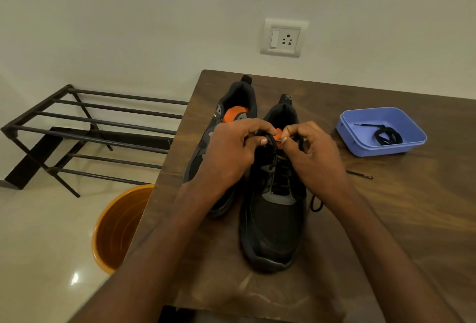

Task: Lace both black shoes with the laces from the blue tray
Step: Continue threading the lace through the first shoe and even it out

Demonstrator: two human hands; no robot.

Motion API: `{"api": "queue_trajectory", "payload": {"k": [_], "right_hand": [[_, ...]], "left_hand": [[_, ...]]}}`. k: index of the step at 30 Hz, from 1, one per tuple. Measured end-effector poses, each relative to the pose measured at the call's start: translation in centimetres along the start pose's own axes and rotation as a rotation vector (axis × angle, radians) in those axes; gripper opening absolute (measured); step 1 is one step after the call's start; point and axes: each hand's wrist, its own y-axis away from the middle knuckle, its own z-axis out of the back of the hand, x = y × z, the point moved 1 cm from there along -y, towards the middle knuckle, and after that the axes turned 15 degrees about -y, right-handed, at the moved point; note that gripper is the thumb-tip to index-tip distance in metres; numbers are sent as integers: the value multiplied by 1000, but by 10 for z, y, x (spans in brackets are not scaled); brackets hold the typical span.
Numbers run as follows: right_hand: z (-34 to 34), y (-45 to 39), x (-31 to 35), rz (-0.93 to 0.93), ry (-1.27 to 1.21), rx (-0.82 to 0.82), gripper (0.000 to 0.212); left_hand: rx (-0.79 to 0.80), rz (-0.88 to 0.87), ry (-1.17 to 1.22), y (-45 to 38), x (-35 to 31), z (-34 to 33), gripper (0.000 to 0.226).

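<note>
Both hands pinch a black lace (268, 139) at the tongue of the nearer black shoe (274, 219): left hand (231, 152), right hand (314, 155). The second shoe (231, 106) stands just left (unlaced). Far right on the worktop (399, 219), the blue tray (381, 130) holds another coiled lace (385, 135).

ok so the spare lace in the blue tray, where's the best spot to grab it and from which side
Probably pinch the coiled bundle of the spare lace from straight above. It lies flat on the floor of the blue tray, whose walls block any sideways approach. The stiff tip sticks out to the left, so it is a second option, but it is thin and lies flat.
</note>
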Motion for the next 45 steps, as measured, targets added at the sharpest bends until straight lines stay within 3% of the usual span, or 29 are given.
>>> {"api": "queue_trajectory", "payload": {"k": [7, 12, 18, 22, 24, 27, 28, 30, 33, 35, 36, 38, 41, 42, 43, 45], "right_hand": [[-1, -1, -2, -19, -19, -14, 20], [-2, -2, -4, -71, -76, -11, 12], [5, 0, -6, -69, -159, 54, 12], [9, 4, -9, -13, 37, 106, 63], [13, 4, -9, -17, 101, 102, 75], [19, 6, -8, -16, 203, 77, 82], [19, 7, -7, -12, 215, 71, 82], [18, 8, -7, -13, 233, 51, 79], [17, 9, -7, -17, 223, 12, 81], [18, 8, -6, -20, 215, -3, 83], [18, 9, -6, -19, 218, 1, 83], [19, 10, -7, -8, 234, -1, 80], [19, 11, -7, -3, 248, -2, 77], [20, 11, -8, -3, 241, -12, 79], [19, 10, -9, -9, 228, -20, 81], [18, 11, -10, -20, 189, -32, 83]], "left_hand": [[-20, -20, -42, -1, -1, 2, 28], [15, 69, 15, 3, -4, 4, 13], [46, 97, 21, 11, -9, 6, 11], [-35, 48, -39, 9, -12, 5, 6], [-89, 120, 140, 3, -18, 15, 7], [-247, 314, 771, -5, -24, 41, 15], [-295, 326, 806, -6, -21, 46, 14], [-279, 272, 468, -6, -16, 45, 9], [-8, 111, -212, 3, -9, 19, 16], [79, 28, -360, 6, -9, 5, 7], [57, 24, -345, 7, -11, 4, 3], [-39, 85, -99, 2, -15, 8, 4], [-184, 272, 803, -8, -23, 35, 17], [-215, 321, 982, -8, -22, 40, 20], [-237, 373, 977, -8, -20, 43, 19], [-187, 389, 535, -4, -16, 40, 8]]}}
